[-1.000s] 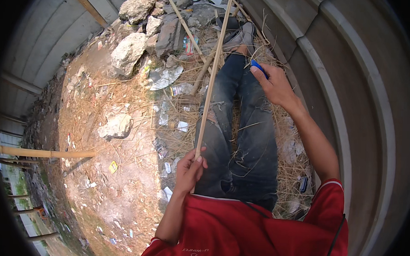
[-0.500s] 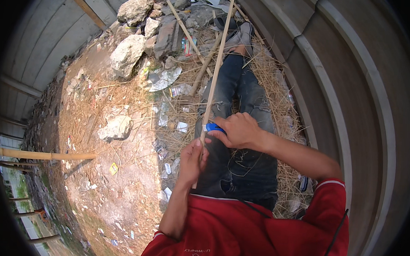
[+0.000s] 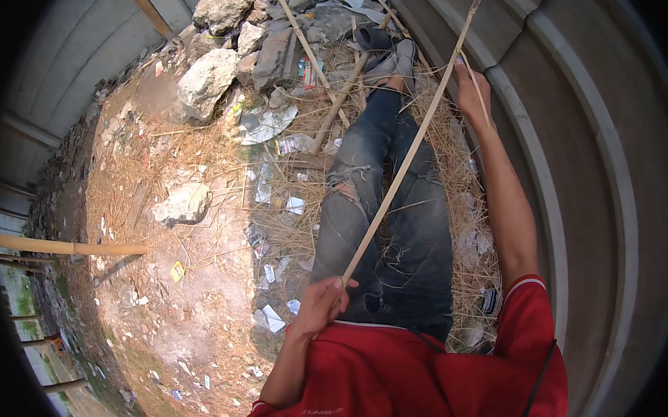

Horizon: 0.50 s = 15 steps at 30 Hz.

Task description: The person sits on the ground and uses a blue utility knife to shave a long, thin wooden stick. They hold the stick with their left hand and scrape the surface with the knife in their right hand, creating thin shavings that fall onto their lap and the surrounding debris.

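Note:
A long, thin bamboo strip [image 3: 406,167] slants over my legs, from my waist toward the metal wall at the far right. My left hand [image 3: 320,305] is closed around its near end, thumb lying on top. Stretched far out, my right hand [image 3: 473,94] is closed beside the strip's far part. The blue-handled utility knife seen in it half a second ago is now almost wholly hidden by the fingers. A narrow sliver [image 3: 476,86] peels away from the strip and arches over my right hand.
My outstretched legs [image 3: 422,235] in dark, torn jeans lie on dry straw. Corrugated metal [image 3: 567,166] rises close on the right. Rocks [image 3: 207,82] and loose sticks [image 3: 309,51] lie far ahead. A bamboo pole [image 3: 71,247] juts in from the left; litter dots the ground.
My right hand has swept away from me and rightward along the strip, raising a sliver. The strip's far end has swung right, and my left hand has dropped nearer my waist.

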{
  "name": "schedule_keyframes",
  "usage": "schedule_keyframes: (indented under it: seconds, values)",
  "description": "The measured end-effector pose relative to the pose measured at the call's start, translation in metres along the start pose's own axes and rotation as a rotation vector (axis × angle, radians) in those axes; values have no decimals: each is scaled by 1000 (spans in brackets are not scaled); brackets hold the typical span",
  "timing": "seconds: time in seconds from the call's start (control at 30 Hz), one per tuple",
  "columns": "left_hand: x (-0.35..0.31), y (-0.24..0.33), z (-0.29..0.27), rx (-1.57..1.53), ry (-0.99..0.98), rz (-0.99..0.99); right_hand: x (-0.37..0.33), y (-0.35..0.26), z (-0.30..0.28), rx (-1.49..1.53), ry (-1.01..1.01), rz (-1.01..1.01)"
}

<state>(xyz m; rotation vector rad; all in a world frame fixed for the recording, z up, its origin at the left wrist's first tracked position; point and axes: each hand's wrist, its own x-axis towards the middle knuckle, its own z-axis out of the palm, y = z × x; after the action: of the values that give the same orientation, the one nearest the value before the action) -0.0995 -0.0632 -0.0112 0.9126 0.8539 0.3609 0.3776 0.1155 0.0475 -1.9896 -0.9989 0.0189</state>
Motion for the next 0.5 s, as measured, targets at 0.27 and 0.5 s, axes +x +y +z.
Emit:
schedule_keyframes:
  seconds: [0.27, 0.5]
  values:
    - [-3, -11, -34, -68, -26, -6, 54, 60, -79, -34, 65, 42]
    - [40, 18, -12, -37, -51, 163, -4, 15, -68, -36, -71, -155]
